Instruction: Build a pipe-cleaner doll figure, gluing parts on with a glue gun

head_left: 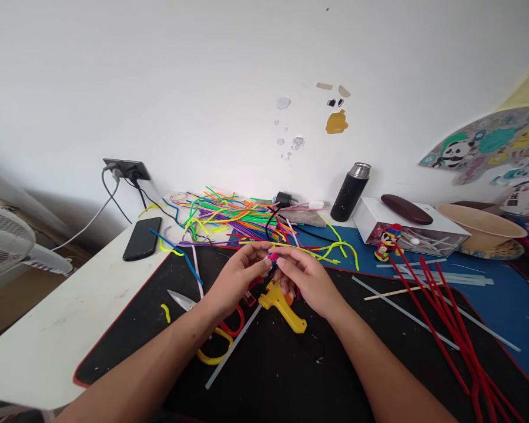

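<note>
Near the middle of the view, a small pink and blue fuzzy piece [273, 257] is pinched between the fingertips of both hands. My left hand [243, 271] holds it from the left, my right hand [306, 276] from the right. Much of the piece is hidden by the fingers. Just below the hands lies a yellow glue gun [286, 311], with a clear glue stick [233, 348] at its left. Scissors with yellow handles [216, 346] and a red-handled tool [234, 322] are partly covered by my left forearm.
Behind the hands is a pile of colourful pipe cleaners [242, 220]. A phone [142, 238] lies at the left. At the right are a black flask [351, 192], a white box [370, 214], a small figure [387, 242], red pipe cleaners [462, 335] and a bowl [480, 220].
</note>
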{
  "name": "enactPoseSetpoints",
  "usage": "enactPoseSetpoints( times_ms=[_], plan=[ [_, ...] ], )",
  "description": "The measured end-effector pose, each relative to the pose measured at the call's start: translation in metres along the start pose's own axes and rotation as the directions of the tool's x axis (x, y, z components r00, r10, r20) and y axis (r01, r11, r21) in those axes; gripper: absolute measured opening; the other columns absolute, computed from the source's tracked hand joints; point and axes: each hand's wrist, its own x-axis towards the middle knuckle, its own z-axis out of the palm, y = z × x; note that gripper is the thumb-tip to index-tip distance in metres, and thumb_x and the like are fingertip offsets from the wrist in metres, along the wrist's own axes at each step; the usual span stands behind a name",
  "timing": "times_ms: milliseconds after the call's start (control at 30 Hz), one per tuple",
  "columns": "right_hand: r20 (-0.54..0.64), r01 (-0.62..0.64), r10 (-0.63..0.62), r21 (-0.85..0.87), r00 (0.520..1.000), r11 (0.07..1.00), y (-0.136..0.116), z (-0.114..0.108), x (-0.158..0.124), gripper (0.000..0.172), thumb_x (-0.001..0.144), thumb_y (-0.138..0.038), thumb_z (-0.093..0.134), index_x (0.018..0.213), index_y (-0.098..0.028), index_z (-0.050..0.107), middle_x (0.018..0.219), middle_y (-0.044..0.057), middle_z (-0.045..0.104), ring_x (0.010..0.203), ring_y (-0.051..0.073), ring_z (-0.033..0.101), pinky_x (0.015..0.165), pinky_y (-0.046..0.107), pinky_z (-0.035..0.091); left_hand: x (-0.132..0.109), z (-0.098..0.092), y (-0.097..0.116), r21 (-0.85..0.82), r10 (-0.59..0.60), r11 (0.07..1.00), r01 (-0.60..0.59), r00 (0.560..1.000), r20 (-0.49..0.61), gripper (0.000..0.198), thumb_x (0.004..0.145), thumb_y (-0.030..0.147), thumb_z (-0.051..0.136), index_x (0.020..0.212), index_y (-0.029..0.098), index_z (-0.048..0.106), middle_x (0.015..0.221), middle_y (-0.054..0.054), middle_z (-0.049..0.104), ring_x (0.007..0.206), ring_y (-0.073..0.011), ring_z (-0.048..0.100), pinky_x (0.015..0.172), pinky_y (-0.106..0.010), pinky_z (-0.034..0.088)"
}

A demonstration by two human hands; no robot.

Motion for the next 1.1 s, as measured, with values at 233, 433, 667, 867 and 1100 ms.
enactPoseSetpoints(
  times_ms=[233, 433, 667, 867, 1100],
  plan=[
    [0.0, 0.02, -0.02, 0.03, 1.0, 0.999, -0.001, -0.0006, -0.0006, 0.046, 0.091, -0.055, 0.067, 0.122, -0.02, 0.066, 0.075, -0.001, 0.068, 0.048, 0.011, 0.059, 0.041, 0.022, 0.041, 0.0009, -0.0005, -0.0004, 0.009, -0.005, 1.0, 0.005, 0.998, -0.069, 0.046, 0.08, 0.035, 0.082, 0.122, 0.021, 0.067, 0.089, 0.0, 0.067, 0.079, -0.0147, 0.061, 0.074, -0.028, 0.046],
    [0.021, 0.011, -0.011, -0.01, 1.0, 1.0, 0.001, 0.0007, -0.0004, 0.044, 0.091, -0.05, 0.069, 0.123, -0.021, 0.063, 0.076, -0.002, 0.066, 0.048, 0.01, 0.058, 0.041, 0.021, 0.043, 0.0007, 0.0006, 0.0003, 0.029, 0.004, 1.0, -0.002, 0.996, -0.086, 0.048, 0.079, 0.037, 0.084, 0.121, 0.021, 0.068, 0.093, -0.002, 0.068, 0.082, -0.0152, 0.062, 0.075, -0.027, 0.047],
    [0.001, 0.011, -0.011, -0.052, 1.0, 0.999, 0.0021, 0.0019, 0.0006, 0.033, 0.091, -0.044, 0.067, 0.114, -0.021, 0.06, 0.073, -0.004, 0.064, 0.048, 0.01, 0.057, 0.041, 0.021, 0.041, 0.0, 0.0012, -0.0028, 0.044, 0.003, 0.999, 0.0, 0.998, -0.059, 0.049, 0.08, 0.039, 0.084, 0.122, 0.02, 0.067, 0.094, -0.003, 0.069, 0.083, -0.0167, 0.064, 0.078, -0.029, 0.048],
    [0.0, 0.007, -0.007, -0.053, 1.0, 0.999, 0.0027, 0.0028, 0.0006, 0.035, 0.091, -0.046, 0.066, 0.114, -0.02, 0.06, 0.07, -0.004, 0.063, 0.048, 0.011, 0.057, 0.04, 0.02, 0.041, 0.0009, 0.0007, -0.0047, 0.041, 0.01, 0.999, -0.008, 0.999, -0.048, 0.045, 0.081, 0.037, 0.083, 0.121, 0.021, 0.068, 0.097, -0.003, 0.07, 0.085, -0.0166, 0.064, 0.078, -0.028, 0.047],
    [-0.011, 0.027, -0.027, -0.012, 1.0, 1.0, -0.0003, 0.0004, -0.0004, 0.045, 0.092, -0.054, 0.066, 0.122, -0.02, 0.063, 0.074, -0.002, 0.065, 0.049, 0.011, 0.058, 0.041, 0.021, 0.041, 0.0019, -0.0005, -0.0037, 0.039, 0.025, 0.999, -0.022, 0.998, -0.063, 0.046, 0.081, 0.036, 0.082, 0.122, 0.022, 0.067, 0.096, -0.002, 0.067, 0.083, -0.0155, 0.062, 0.077, -0.028, 0.046]
  ],
)
